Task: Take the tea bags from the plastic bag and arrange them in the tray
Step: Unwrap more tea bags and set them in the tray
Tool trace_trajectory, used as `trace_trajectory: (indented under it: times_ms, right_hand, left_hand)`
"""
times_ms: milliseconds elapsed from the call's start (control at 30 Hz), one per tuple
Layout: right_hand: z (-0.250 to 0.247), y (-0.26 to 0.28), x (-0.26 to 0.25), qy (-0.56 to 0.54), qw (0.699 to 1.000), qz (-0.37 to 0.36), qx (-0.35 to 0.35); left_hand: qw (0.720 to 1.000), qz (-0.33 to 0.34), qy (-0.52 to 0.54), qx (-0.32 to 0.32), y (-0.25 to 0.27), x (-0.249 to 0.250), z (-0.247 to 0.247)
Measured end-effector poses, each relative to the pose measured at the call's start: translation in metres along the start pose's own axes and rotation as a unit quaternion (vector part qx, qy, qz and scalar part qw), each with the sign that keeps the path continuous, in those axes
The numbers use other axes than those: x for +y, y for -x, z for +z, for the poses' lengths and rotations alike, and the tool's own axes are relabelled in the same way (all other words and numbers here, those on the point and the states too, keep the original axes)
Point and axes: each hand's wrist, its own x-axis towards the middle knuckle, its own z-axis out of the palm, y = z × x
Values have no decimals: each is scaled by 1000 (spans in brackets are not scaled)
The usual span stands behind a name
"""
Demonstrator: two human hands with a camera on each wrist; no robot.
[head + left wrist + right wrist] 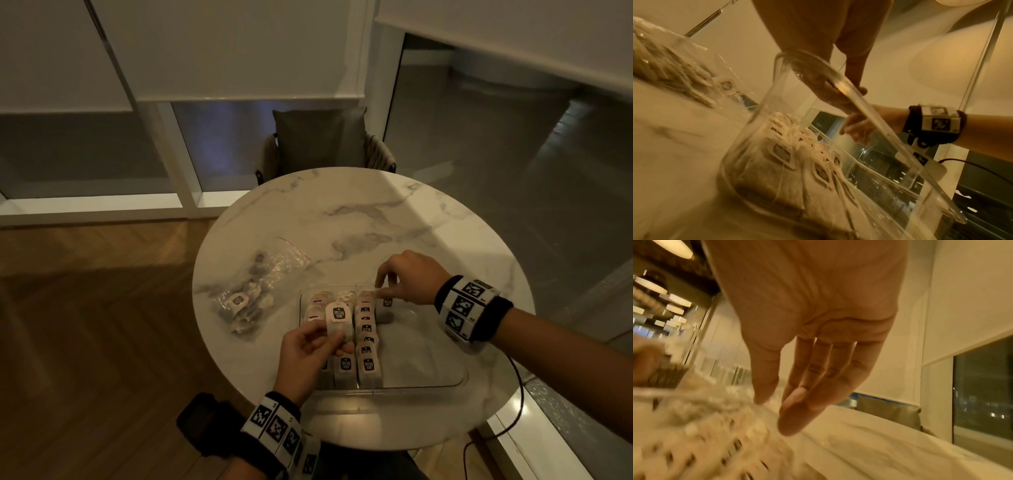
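Plastic bag (251, 291) is lying left of the clear tray (428, 363).
My left hand (310, 346) is pinching a tea bag (339, 323) above the rows; my right hand (407, 277) is hovering, fingers straight.

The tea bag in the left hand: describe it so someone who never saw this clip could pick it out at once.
On the round marble table a clear tray holds rows of tea bags in its left part. Over those rows the left hand pinches one tea bag. Unlike the packed ones, it is raised above them, its pale tag with a dark label facing up.
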Motion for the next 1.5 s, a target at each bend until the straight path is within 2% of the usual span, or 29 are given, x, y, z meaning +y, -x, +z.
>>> trace_trajectory:
  times_ms: [67, 133, 233, 433, 667, 867, 1033, 1200, 1400, 1500]
  right_hand:
    - [-3, 12, -13, -189, 981, -31, -8]
    - [-2, 23, -28, -309, 948, -57, -44]
    - [13, 29, -38, -360, 928, -75, -61]
    - [32, 39, -44, -479, 875, -63, 42]
    - [42, 59, -51, -519, 850, -37, 87]
    - [43, 68, -53, -551, 826, 6, 121]
    - [47, 70, -58, -595, 791, 41, 137]
    - [53, 74, -66, -625, 770, 49, 120]
    - [67, 74, -68, -662, 730, 109, 128]
    - [71, 77, -69, -685, 710, 113, 117]
  left_hand:
    - [1000, 3, -21, -7, 0, -2, 0]
    - [999, 8, -43, -15, 0, -4, 0]
    - [998, 19, -55, -24, 0, -7, -1]
    - [1000, 7, -19, 6, -2, -5, -1]
    - [999, 12, -30, -11, 2, -6, -1]
    - [999, 14, 24, -17, 2, -4, -3]
    - [1000, 17, 16, -19, 3, -1, -1]
    - [1000, 16, 1, -12, 3, -2, -1]
    - [999, 15, -28, 5, 3, -6, 0]
    - [999, 7, -33, -22, 2, -5, 0]
